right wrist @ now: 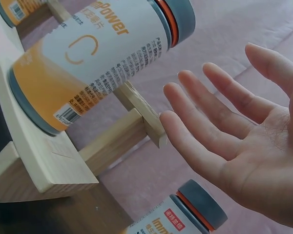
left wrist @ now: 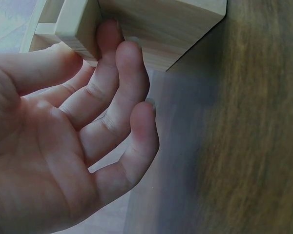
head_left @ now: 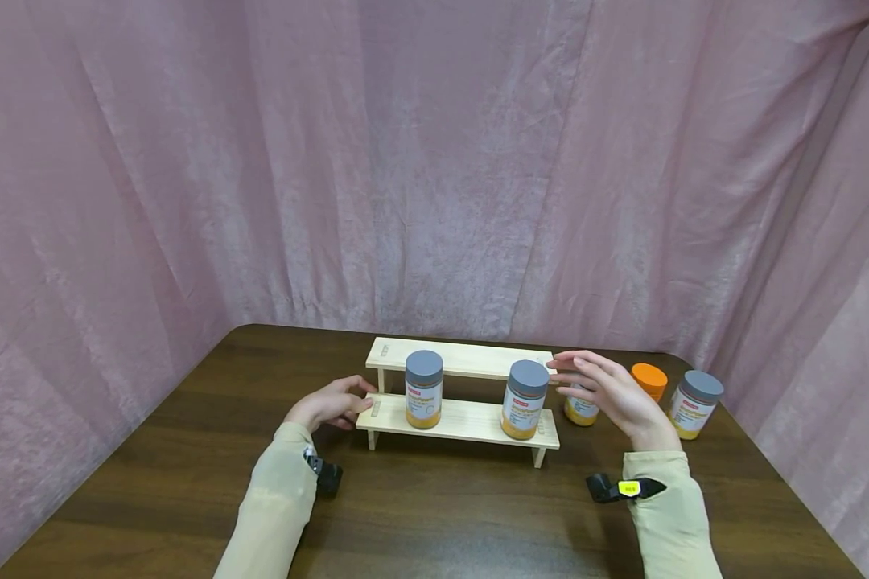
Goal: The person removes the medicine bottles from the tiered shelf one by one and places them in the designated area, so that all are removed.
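Note:
A two-step wooden rack (head_left: 463, 420) stands on the table, with two grey-lidded supplement jars upright on its lower step. The left jar (head_left: 423, 390) is nearer that step's left end, the right jar (head_left: 525, 400) nearer the other. My left hand (head_left: 327, 404) pinches the left end of the lower board; in the left wrist view its thumb lies on one side and its curled fingertips (left wrist: 110, 39) on the other. Near the rack's right end my right hand (head_left: 611, 394) is spread with nothing in its grasp, palm toward the rack, as the right wrist view shows.
Behind the right hand stands a third grey-lidded jar (head_left: 582, 408), partly hidden. Farther right are a jar with an orange lid (head_left: 649, 379) and another grey-lidded jar (head_left: 695, 404). Pink curtains (head_left: 463, 177) hang behind the brown table (head_left: 434, 515).

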A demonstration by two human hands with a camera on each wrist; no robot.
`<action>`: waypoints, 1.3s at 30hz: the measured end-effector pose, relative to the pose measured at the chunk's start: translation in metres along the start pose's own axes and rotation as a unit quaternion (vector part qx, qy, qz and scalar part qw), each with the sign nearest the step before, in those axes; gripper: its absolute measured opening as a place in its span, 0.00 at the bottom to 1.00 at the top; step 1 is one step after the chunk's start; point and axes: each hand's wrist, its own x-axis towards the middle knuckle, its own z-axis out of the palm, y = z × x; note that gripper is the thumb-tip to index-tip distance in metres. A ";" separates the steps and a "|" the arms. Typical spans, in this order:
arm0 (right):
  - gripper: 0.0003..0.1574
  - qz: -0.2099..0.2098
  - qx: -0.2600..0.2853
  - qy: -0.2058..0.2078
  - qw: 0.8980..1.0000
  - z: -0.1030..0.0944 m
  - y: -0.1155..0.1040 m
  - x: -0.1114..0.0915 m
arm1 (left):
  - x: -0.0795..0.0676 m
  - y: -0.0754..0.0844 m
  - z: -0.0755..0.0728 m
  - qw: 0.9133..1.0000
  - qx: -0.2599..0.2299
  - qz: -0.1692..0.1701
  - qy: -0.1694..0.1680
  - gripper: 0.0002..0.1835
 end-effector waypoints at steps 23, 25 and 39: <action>0.31 0.069 -0.113 0.055 0.990 0.022 0.003 0.014 | 0.000 0.000 0.000 1.000 -0.004 -0.004 0.003 0.19; 0.32 0.073 -0.120 0.051 0.989 0.023 0.004 0.015 | 0.000 0.000 0.000 1.000 -0.005 -0.006 0.004 0.19; 0.34 0.065 -0.125 -0.004 0.990 0.035 0.014 0.023 | 0.000 0.000 0.000 1.000 -0.001 -0.007 0.003 0.19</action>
